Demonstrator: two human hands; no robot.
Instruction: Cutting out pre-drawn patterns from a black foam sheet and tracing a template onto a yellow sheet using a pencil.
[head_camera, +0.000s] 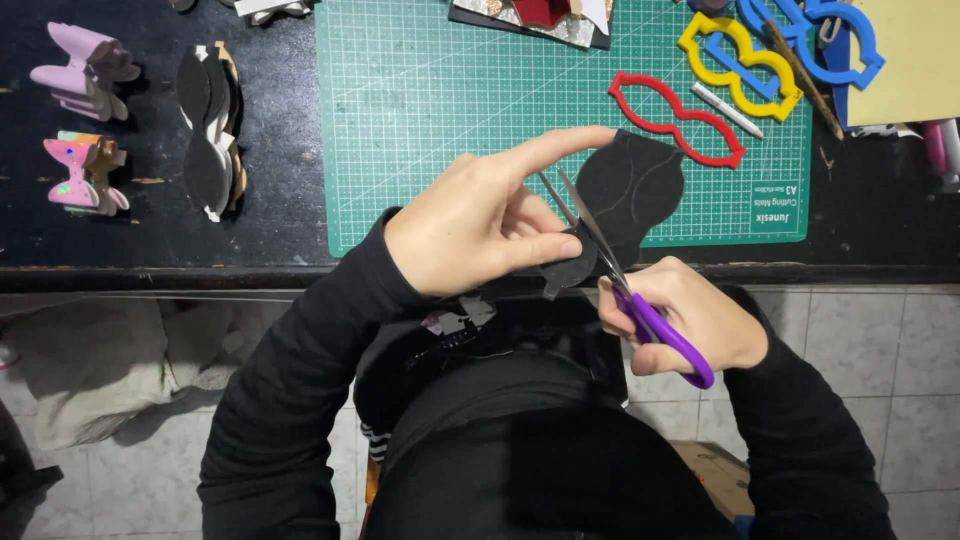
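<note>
We cut a black foam shape (625, 195) at the table's front edge.
Our left hand (480, 225) pinches the sheet; our right hand (690, 320) grips purple scissors (640, 300), blades partway through, outline mostly uncut.

You hold a flat black felt piece (630, 190) with curved edges over the green mat's six o'clock edge, while purple-handled scissors (640, 300), blades parted toward eleven o'clock, bite into it.
</note>
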